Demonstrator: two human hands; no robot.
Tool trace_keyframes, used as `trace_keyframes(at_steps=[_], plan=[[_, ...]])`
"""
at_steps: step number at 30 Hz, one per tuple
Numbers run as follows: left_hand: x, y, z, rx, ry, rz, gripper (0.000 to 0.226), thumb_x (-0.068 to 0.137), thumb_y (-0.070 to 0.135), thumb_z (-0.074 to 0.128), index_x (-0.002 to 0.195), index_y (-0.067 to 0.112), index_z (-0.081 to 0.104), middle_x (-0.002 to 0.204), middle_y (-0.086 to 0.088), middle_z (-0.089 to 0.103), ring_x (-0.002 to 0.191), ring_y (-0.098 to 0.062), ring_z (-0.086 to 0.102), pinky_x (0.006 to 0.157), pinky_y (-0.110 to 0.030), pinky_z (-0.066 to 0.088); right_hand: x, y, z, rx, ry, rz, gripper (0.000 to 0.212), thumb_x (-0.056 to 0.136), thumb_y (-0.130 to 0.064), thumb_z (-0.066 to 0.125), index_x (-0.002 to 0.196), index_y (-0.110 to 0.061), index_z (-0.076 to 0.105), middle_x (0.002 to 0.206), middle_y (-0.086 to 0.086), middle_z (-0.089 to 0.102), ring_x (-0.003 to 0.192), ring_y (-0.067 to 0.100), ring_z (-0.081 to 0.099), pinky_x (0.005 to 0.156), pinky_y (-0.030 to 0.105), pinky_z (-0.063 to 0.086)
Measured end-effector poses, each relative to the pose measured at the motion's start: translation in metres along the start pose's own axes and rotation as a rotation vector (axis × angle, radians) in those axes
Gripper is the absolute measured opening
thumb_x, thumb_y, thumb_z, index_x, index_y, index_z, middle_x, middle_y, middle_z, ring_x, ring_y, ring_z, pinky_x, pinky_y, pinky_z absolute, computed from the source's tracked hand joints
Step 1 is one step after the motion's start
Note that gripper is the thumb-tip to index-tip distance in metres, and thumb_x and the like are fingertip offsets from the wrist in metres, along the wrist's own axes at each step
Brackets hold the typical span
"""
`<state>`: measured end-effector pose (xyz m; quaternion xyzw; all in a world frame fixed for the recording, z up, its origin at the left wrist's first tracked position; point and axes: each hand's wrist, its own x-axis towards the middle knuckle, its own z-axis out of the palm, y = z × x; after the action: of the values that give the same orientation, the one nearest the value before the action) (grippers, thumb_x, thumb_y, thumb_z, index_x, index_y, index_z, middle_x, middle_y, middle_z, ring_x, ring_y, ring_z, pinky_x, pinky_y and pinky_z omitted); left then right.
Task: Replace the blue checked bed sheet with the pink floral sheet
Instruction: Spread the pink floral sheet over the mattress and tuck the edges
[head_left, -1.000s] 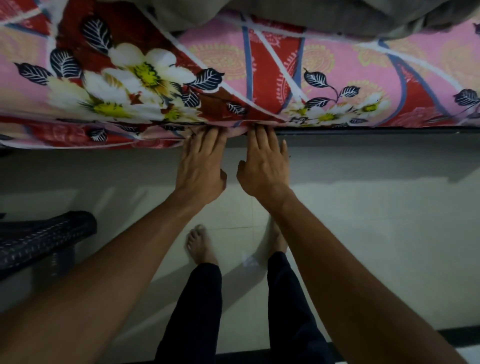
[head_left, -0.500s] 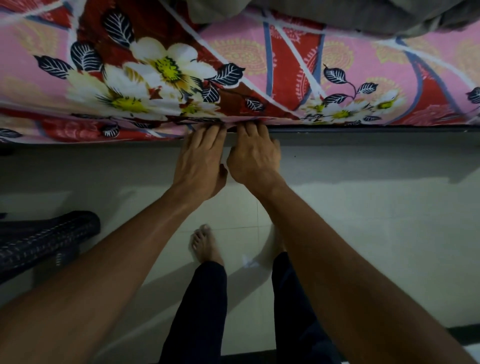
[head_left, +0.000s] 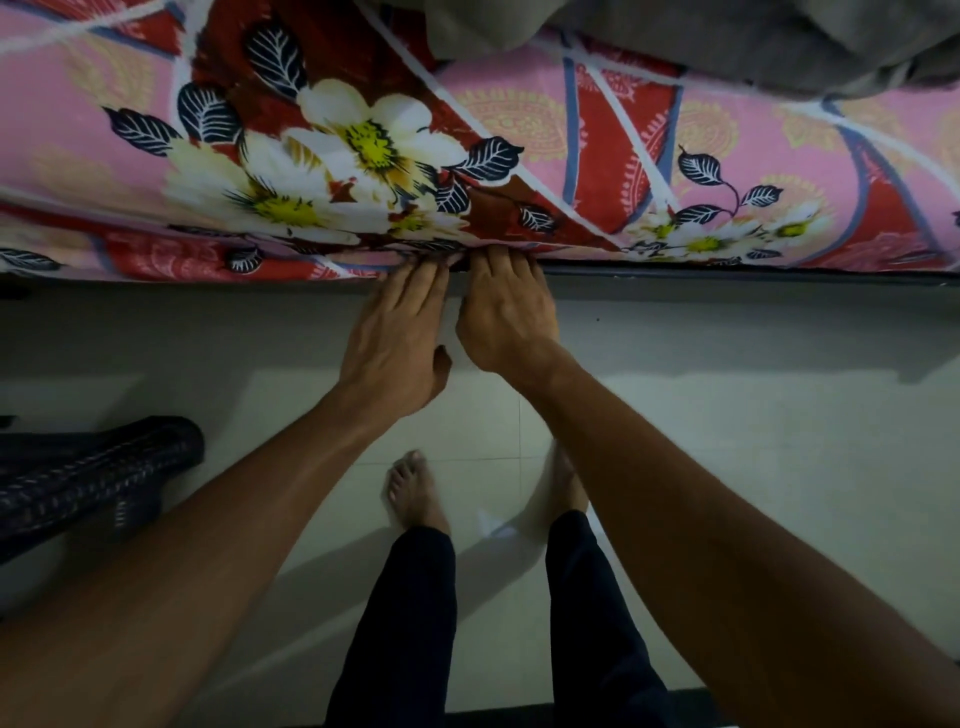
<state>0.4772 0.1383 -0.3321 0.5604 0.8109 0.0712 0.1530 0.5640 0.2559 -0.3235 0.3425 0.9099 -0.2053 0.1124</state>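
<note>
Up top, pink floral sheet (head_left: 519, 114) shows white blooms.

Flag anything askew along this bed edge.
The sheet hangs loose and puckered to the left of the hands, while to their right it sits tucked flush against the frame. The left hand and right hand press where the two stretches meet. A grey blanket lies heaped on top. Nothing looks torn or spilled.
</note>
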Motion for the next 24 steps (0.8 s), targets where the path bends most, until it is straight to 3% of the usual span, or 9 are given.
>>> trace_keyframes(at_steps=[4,8,11,15,18,21,24], plan=[[0.020,-0.016,-0.002,-0.024,-0.009,0.035,0.082,0.072,0.023,0.076,0.144,0.002,0.043,0.142,-0.017,0.048,0.129,-0.036,0.044,0.108,-0.046,0.042,-0.007,0.007,-0.009,0.121,0.066,-0.035,0.048,0.089,-0.011,0.054,0.136,-0.001,0.056,0.136,0.020,0.058,0.124,0.040,0.053,0.106,0.047,0.042],[0.030,-0.023,-0.004,-0.067,-0.023,0.036,0.079,0.067,0.028,0.076,0.139,0.006,0.051,0.136,-0.015,0.055,0.124,-0.037,0.050,0.105,-0.047,0.040,-0.020,0.001,0.000,0.054,0.031,-0.127,0.061,0.088,-0.015,0.051,0.146,0.003,0.044,0.147,0.019,0.047,0.136,0.035,0.041,0.118,0.049,0.032],[0.023,-0.030,-0.005,-0.173,0.018,0.076,0.073,0.071,0.019,0.073,0.139,0.002,0.052,0.140,-0.015,0.054,0.129,-0.035,0.048,0.109,-0.045,0.041,-0.008,-0.014,0.001,0.074,0.019,-0.111,0.070,0.084,-0.028,0.041,0.148,-0.002,0.043,0.152,0.016,0.043,0.141,0.033,0.036,0.121,0.047,0.028],[-0.001,-0.040,-0.009,-0.156,0.085,0.018,0.070,0.078,0.011,0.063,0.145,0.004,0.046,0.146,-0.011,0.050,0.135,-0.030,0.043,0.112,-0.041,0.040,0.002,-0.021,0.005,0.045,-0.032,-0.068,0.076,0.078,-0.024,0.038,0.151,-0.004,0.039,0.155,0.015,0.040,0.146,0.033,0.032,0.123,0.047,0.021],[-0.015,-0.055,-0.015,-0.077,0.026,-0.019,0.081,0.073,0.012,0.063,0.150,0.008,0.039,0.148,-0.010,0.044,0.135,-0.033,0.039,0.111,-0.048,0.039,0.005,-0.025,-0.001,0.068,-0.053,-0.029,0.068,0.084,-0.019,0.046,0.150,-0.003,0.039,0.155,0.017,0.040,0.145,0.035,0.033,0.122,0.047,0.023],[-0.008,-0.061,-0.018,-0.057,0.004,-0.031,0.083,0.067,0.009,0.068,0.146,0.006,0.043,0.142,-0.013,0.048,0.130,-0.036,0.042,0.104,-0.049,0.044,-0.005,-0.035,-0.004,0.097,-0.052,-0.053,0.064,0.092,-0.017,0.052,0.152,-0.005,0.036,0.157,0.013,0.038,0.145,0.030,0.033,0.122,0.044,0.026],[0.007,-0.062,-0.022,-0.068,-0.009,-0.053,0.072,0.066,0.008,0.071,0.137,0.006,0.054,0.134,-0.014,0.056,0.122,-0.038,0.049,0.099,-0.047,0.047,-0.022,-0.050,0.009,-0.001,-0.084,-0.177,0.072,0.092,-0.021,0.051,0.157,-0.007,0.025,0.164,0.009,0.025,0.150,0.026,0.022,0.126,0.046,0.011]])
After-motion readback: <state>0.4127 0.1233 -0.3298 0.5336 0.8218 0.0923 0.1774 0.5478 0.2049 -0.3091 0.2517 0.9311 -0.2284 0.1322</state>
